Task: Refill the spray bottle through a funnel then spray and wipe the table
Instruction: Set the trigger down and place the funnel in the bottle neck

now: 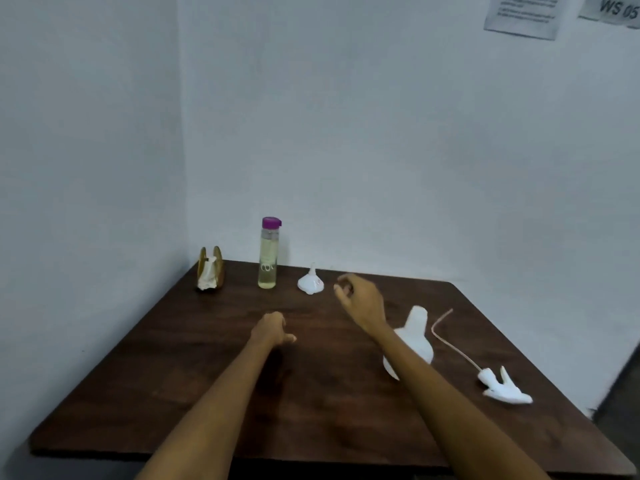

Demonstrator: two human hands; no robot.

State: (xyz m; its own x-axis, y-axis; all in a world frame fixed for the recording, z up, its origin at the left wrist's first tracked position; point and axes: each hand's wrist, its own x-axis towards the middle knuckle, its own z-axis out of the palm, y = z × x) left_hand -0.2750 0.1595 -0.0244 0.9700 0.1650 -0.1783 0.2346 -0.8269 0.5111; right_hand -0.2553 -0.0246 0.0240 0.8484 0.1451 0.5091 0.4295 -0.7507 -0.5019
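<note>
A white spray bottle stands on the dark wooden table, without its head and partly hidden by my right forearm. Its white trigger head with a long thin tube lies on the table to the right. A white funnel rests upside down near the back edge. Left of it stands a clear bottle with a purple cap and yellowish liquid. My right hand hovers just right of the funnel, fingers loosely curled, holding nothing. My left hand is over the table's middle, loosely curled and empty.
A wooden napkin holder with white tissue stands in the back left corner. White walls close in the table at the back and left. Papers hang on the wall at top right. The floor drops away past the table's right edge.
</note>
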